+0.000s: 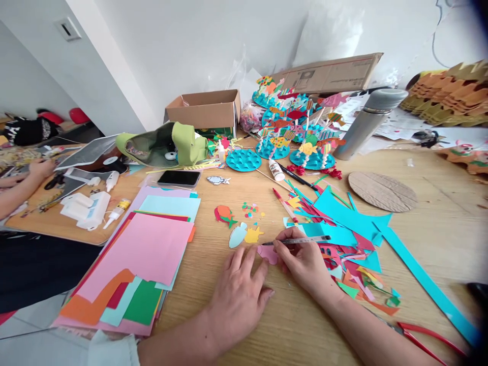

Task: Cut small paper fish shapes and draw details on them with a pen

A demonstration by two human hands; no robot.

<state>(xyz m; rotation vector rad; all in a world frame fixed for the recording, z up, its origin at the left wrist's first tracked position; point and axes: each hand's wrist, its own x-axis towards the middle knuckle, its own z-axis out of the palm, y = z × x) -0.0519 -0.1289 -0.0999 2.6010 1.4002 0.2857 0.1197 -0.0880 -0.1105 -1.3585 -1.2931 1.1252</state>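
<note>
My right hand (299,256) is closed around a pen (310,239), its tip at the upper edge of a pink paper cutout (269,254). My left hand (240,284) lies flat on the table with fingers spread, fingertips at the left side of the pink paper. Just beyond the fingers lie a pale blue paper fish (238,235) and a yellow paper cutout (253,235). Farther off sit orange and red fish cutouts (224,214) beside small coloured paper dots (249,208).
A stack of coloured paper (145,244) lies left, below a phone (179,178). Paper scraps (339,223), red-handled scissors (423,335) and a cardboard oval (383,191) are right. Behind stand a steel flask (362,127) and fish decorations (312,152). Another person's hand (41,169) is far left.
</note>
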